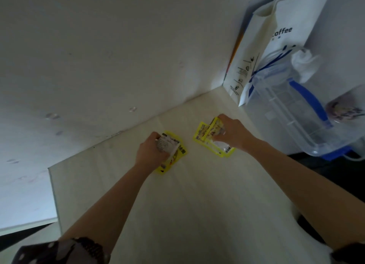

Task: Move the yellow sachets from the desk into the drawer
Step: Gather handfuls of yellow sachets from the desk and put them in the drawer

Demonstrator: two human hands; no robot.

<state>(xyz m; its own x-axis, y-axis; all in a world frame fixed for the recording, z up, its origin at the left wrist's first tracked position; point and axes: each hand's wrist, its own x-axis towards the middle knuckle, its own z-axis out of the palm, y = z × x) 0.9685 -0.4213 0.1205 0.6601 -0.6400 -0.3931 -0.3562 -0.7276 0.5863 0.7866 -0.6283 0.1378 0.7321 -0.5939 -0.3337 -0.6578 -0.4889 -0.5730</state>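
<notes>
Yellow sachets lie on the pale desk point(197, 194) in two small groups near the wall. My left hand point(152, 152) is closed over the left sachets point(177, 152), gripping one with a grey-white face above a yellow one that rests on the desk. My right hand point(234, 134) grips the right sachets point(205, 134), a couple of overlapping yellow packs tilted up at their far end, with a clear corner showing under my fingers. No drawer is in view.
A white paper bag point(276, 36) printed "coffee" leans in the back right corner. A clear plastic box with blue handles point(296, 109) stands on the right. The white wall point(98, 56) runs along the desk's back edge. The desk's left edge point(53, 194) drops off.
</notes>
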